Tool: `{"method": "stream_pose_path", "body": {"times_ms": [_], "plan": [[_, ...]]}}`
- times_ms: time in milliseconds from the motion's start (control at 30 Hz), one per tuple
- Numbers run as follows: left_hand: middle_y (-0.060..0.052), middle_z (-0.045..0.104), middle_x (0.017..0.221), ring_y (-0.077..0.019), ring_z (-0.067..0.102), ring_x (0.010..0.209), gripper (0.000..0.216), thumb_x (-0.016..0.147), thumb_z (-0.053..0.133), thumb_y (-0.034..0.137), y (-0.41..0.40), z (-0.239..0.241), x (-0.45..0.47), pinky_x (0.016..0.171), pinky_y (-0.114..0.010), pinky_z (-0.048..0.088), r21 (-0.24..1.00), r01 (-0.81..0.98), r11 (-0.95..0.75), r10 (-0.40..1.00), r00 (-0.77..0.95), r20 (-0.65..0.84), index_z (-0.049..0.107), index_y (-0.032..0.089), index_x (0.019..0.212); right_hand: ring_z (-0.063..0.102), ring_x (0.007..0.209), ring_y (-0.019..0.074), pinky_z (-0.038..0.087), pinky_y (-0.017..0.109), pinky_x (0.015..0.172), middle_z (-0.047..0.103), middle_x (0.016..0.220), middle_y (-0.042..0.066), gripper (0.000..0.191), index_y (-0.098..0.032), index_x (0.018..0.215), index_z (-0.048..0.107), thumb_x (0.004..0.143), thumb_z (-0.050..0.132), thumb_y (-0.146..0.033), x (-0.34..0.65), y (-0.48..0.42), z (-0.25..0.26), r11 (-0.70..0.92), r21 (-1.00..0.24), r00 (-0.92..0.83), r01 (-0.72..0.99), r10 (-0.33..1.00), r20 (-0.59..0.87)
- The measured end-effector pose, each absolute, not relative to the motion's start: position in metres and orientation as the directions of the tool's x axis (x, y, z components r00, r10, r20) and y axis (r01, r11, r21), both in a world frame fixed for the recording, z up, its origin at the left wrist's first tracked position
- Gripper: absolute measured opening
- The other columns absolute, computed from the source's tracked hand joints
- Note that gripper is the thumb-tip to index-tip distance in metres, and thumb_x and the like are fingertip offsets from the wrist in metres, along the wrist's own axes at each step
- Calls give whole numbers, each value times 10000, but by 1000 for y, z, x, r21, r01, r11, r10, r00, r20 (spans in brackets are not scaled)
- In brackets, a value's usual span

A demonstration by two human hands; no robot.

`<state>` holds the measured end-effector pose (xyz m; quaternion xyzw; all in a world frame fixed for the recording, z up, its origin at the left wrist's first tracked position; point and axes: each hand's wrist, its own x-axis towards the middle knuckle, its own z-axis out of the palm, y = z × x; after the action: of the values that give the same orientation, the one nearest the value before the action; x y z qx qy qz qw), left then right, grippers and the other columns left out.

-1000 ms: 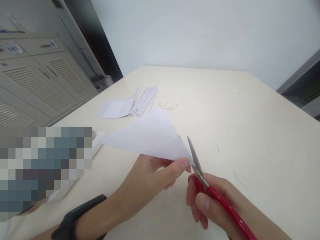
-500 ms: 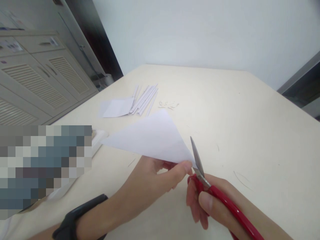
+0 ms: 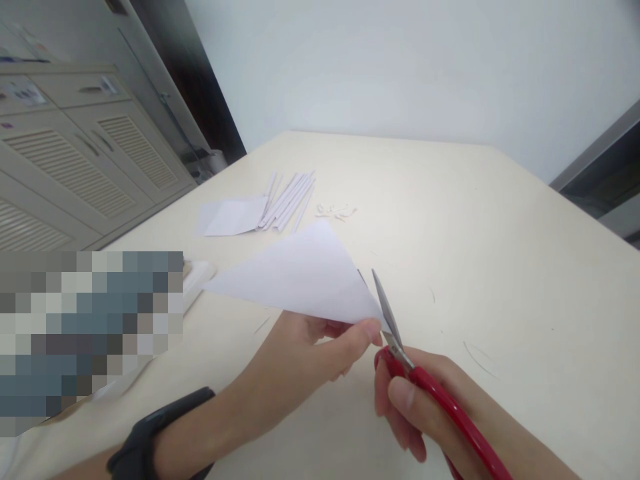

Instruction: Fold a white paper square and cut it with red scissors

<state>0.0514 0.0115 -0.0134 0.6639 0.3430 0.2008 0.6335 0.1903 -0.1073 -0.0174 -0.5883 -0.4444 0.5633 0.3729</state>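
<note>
My left hand (image 3: pixel 325 350) pinches the lower right edge of a white paper triangle (image 3: pixel 300 270) between thumb and fingers, holding it above the table. Red-handled scissors (image 3: pixel 450 408) are gripped in my right hand (image 3: pixel 415 400). Their metal blades are parted around the paper's right corner, close to my left thumb. One blade lies over the paper; the tip of the other shows just past its right edge. Part of my left fingers is hidden under the paper.
Behind the triangle on the cream table (image 3: pixel 500 267) lie several thin white paper strips (image 3: pixel 290 200), a white paper sheet (image 3: pixel 235 217) and small paper scraps (image 3: pixel 335 212). A pixelated patch covers something at the left. A white wall (image 3: pixel 400 67) stands behind.
The scissors have shifted slightly left, further over the paper's right corner, and the lower blade's tip now shows beyond its edge. My left hand has barely moved.
</note>
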Motion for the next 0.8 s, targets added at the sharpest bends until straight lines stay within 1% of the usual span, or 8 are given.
{"method": "stream_pose_path", "body": {"times_ms": [100, 200, 267, 367, 467, 567, 700, 800], "plan": [[79, 426, 423, -71, 373, 412, 142, 764, 606, 232, 12, -14, 51, 378, -137, 342, 976, 217, 33, 717, 675, -174, 670, 209, 638, 484, 638, 142, 422, 285, 720, 499, 635, -20, 328, -207, 688, 495, 959, 460, -389, 190, -107, -15, -328, -932, -13, 151, 943, -334], [82, 428, 439, -65, 377, 423, 124, 766, 619, 240, 13, -14, 50, 386, -130, 338, 979, 198, 40, 698, 696, -170, 666, 200, 659, 526, 689, 165, 440, 307, 726, 545, 722, 4, 286, -209, 784, 545, 939, 461, -434, 191, -107, -9, -348, -922, -10, 169, 935, -355], [86, 427, 451, -57, 370, 424, 126, 772, 617, 235, 13, -15, 50, 389, -129, 328, 985, 162, 55, 672, 724, -156, 650, 189, 660, 552, 752, 191, 452, 330, 755, 572, 789, 26, 258, -206, 830, 561, 922, 466, -427, 191, -107, -5, -367, -913, -15, 179, 927, -375], [88, 425, 461, -48, 355, 421, 156, 790, 602, 237, 15, -15, 51, 397, -137, 307, 988, 133, 84, 636, 756, -156, 624, 175, 649, 557, 794, 209, 450, 353, 799, 570, 805, 36, 255, -202, 819, 556, 914, 465, -420, 191, -107, -1, -380, -908, -14, 174, 922, -388], [86, 419, 456, -50, 355, 421, 191, 803, 603, 274, 16, -16, 51, 412, -153, 302, 983, 163, 82, 632, 754, -178, 615, 166, 645, 538, 785, 195, 436, 342, 811, 549, 783, 20, 292, -211, 795, 548, 929, 459, -455, 192, -108, -3, -355, -924, -32, 142, 931, -363], [83, 410, 448, -55, 353, 420, 204, 810, 599, 295, 16, -16, 51, 414, -164, 294, 982, 178, 63, 632, 754, -177, 628, 170, 651, 513, 771, 178, 426, 308, 763, 514, 759, 8, 335, -212, 734, 519, 942, 453, -467, 193, -108, -6, -335, -935, -38, 120, 939, -341], [80, 404, 436, -64, 352, 415, 178, 784, 601, 282, 15, -13, 53, 405, -176, 284, 982, 173, 71, 643, 745, -178, 635, 182, 641, 471, 636, 153, 398, 265, 611, 471, 633, -12, 334, -205, 747, 530, 945, 446, -460, 192, -106, -9, -384, -920, -70, 75, 919, -389], [82, 382, 414, -65, 337, 402, 179, 754, 601, 282, 14, -9, 55, 397, -183, 272, 978, 189, 83, 665, 720, -196, 624, 180, 609, 458, 585, 141, 395, 266, 622, 476, 585, -22, 373, -200, 770, 560, 963, 407, -480, 192, -107, -12, -360, -927, -58, 110, 928, -367]]}}
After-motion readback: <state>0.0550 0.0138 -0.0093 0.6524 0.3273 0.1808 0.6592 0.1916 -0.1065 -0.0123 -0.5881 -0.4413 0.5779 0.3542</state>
